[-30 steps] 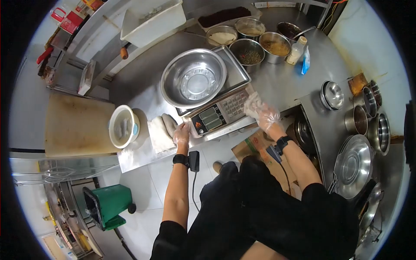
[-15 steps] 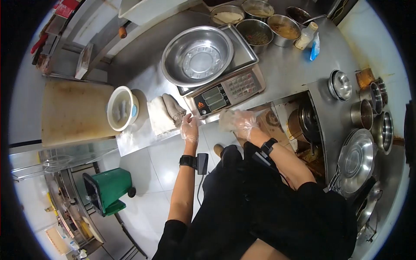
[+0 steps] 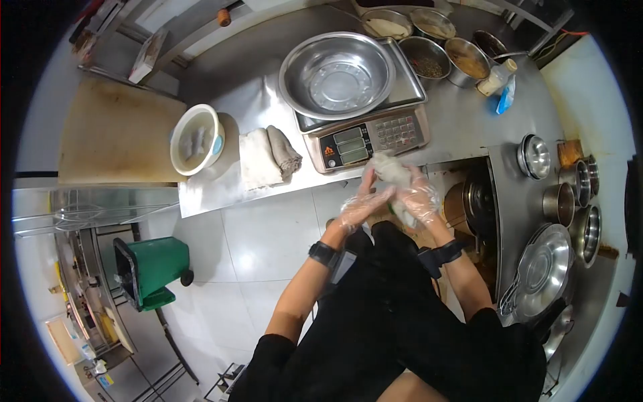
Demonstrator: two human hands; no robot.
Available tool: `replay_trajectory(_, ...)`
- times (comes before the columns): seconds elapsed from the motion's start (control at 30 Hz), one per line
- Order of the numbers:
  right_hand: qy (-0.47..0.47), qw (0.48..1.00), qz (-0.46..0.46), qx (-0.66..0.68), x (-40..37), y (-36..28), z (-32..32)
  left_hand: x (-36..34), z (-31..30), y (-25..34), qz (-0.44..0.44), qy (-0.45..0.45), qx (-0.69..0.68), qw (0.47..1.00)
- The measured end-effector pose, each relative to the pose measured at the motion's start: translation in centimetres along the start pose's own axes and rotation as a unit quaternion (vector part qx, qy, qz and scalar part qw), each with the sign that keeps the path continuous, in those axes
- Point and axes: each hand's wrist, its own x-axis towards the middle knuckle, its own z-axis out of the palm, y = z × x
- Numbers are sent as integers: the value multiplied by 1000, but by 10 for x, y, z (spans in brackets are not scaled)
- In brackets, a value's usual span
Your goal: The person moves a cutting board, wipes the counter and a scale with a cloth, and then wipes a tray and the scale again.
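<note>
Both my hands wear clear plastic gloves and meet in front of the scale, over the counter's front edge. A crumpled whitish cloth [image 3: 391, 169] is between them, with another pale part hanging below the fingers. My right hand [image 3: 420, 199] is closed on the cloth from the right. From the left, my left hand [image 3: 362, 206] has its thumb and fingers against it; part of its grip is hidden. Just beyond stands a digital scale [image 3: 362, 142], bearing a wide steel bowl [image 3: 337, 79]. Folded white and grey cloths [image 3: 260, 159] lie on the counter to the left.
A white tub [image 3: 177, 144] with water stands left of the cloths, beside a cutting board [image 3: 110, 134]. Several steel pots [image 3: 426, 65] and a bottle [image 3: 497, 77] are at the back right. Steel plates [image 3: 540, 268] stack at right. A green bin [image 3: 157, 268] stands on the floor.
My left hand has moved right, away from the folded cloths, to meet the right hand. The cloth in my right hand is now between both hands. The view has shifted somewhat.
</note>
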Motion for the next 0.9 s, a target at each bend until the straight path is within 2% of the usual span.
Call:
replay_trajectory(0.03,-22,999,-12,28,-1,-5,12,10,2,-8,-9,-4,-62,998)
replay_trajectory(0.07,-70,997,-22,-25,-1,-6,24,15,0,-13,-17,-7,-124,992)
replay_trajectory(0.1,-118,989,-32,-78,-3,-21,30,11,-1,-3,13,34,-107,994)
replay_trajectory(0.13,-114,993,-41,-15,-11,-34,30,12,-3,-9,17,71,-130,989)
replay_trajectory(0.17,-149,988,-22,-36,-15,-44,29,10,-6,-6,21,108,-154,982)
replay_trajectory(0.2,-182,982,-3,-58,-15,-50,28,1,-12,0,23,162,-41,986)
replay_trajectory(0.23,-205,970,-85,-95,-12,-51,25,-2,-14,-4,30,177,-144,973)
replay_trajectory(0.27,-185,970,-142,-71,-13,-51,27,-3,-18,-13,37,189,-245,950)
replay_trajectory(0.3,-165,965,-199,-48,-15,-51,28,3,-31,-37,42,210,-192,958)
replay_trajectory(0.33,-167,963,-203,-51,-16,-54,24,11,-43,-65,-1,263,-173,949)
replay_trajectory(0.37,-152,974,-167,-34,-17,-57,18,15,-53,-82,-45,314,-155,936)
replay_trajectory(0.4,-136,982,-129,-17,-17,-58,13,-18,-53,4,-16,339,-75,938)
replay_trajectory(0.43,-73,982,-155,-78,-12,-45,14,-16,-64,1,28,395,-14,918)
replay_trajectory(0.5,-42,992,-94,74,-2,-18,13,7,-104,-26,154,449,165,864)
replay_trajectory(0.57,-29,996,-61,63,-6,-28,-1,21,-122,-22,78,414,301,856)
replay_trajectory(0.6,-12,997,-62,42,-1,-20,-3,41,-130,-46,121,428,416,793)
replay_trajectory(0.67,20,998,-58,20,7,-17,-8,72,-124,-77,204,459,406,763)
replay_trajectory(0.7,41,996,-77,-27,14,-13,-12,65,-112,-59,82,437,484,753)
replay_trajectory(0.73,60,991,-96,-74,22,-4,-17,57,-106,-39,29,397,491,775)
replay_trajectory(0.77,49,992,-58,-98,32,4,-21,51,-103,-31,-26,355,496,792)
replay_trajectory(0.8,76,990,-71,-92,45,23,-20,45,-104,-38,20,366,516,774)
replay_trajectory(0.83,102,988,-84,-85,57,38,-16,37,-105,-41,17,367,515,774)
replay_trajectory(0.9,81,991,-55,-94,63,30,-21,19,-108,-35,47,311,554,771)
